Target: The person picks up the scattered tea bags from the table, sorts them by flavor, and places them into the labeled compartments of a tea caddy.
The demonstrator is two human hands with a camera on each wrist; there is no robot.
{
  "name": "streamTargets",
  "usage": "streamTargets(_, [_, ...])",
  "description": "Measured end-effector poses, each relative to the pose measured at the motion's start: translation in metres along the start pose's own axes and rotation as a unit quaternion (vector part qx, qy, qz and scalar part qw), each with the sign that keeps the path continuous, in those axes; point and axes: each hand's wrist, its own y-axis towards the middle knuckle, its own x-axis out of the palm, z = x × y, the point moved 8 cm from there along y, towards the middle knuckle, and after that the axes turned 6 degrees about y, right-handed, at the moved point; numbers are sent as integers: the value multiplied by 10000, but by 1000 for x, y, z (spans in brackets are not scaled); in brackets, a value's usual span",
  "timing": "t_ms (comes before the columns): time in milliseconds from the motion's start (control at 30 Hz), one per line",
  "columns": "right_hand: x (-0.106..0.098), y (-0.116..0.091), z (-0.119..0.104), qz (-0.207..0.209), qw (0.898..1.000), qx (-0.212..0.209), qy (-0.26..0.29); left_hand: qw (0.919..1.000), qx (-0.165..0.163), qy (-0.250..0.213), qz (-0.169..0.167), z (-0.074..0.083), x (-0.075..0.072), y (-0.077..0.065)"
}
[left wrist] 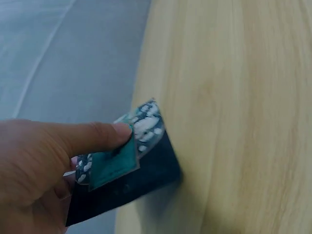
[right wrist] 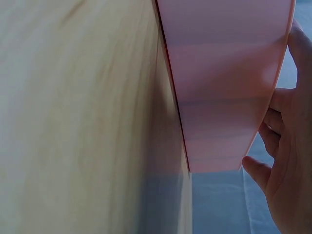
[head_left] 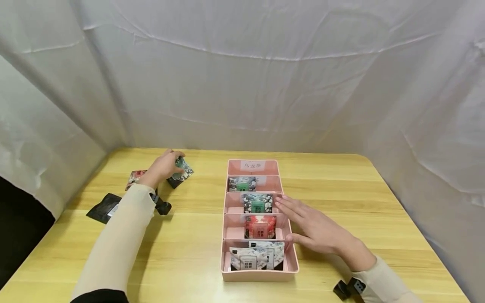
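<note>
a left hand (head_left: 162, 168) is reaching out at the left of the frame, and its grip is clamping on a flat, dark green and black packet with white floral print (head_left: 185, 172); in the left wrist view its thumb is pressing the teal panel on the front. this packet is tilting over the far left part of the pale yellow wood-grain surface (head_left: 197, 235); whether its lower edge is touching down, i cannot tell. just left of that wrist, a red patterned packet (head_left: 133, 178) is lying partly covered, and below it, a black packet with a white label (head_left: 104, 208) is lying partly behind the sleeve.

right of centre, a long pink plastic box with five compartments (head_left: 259, 276) is standing on the surface. a right hand (head_left: 318, 229) is resting against its right rim, its fingers extending apart and its grip holding nothing. from the second compartment down, the box is holding a dark packet with a green square (head_left: 242, 184), a green floral packet (head_left: 257, 204), a red packet (head_left: 260, 227) and, nearest the bottom, two overlapping whitish packets (head_left: 248, 259).
</note>
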Motion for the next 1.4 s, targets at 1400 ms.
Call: streamTargets(1400, [2, 4, 11, 33, 10000, -26, -50, 9712, 1367, -1190, 1550, 113, -41, -73])
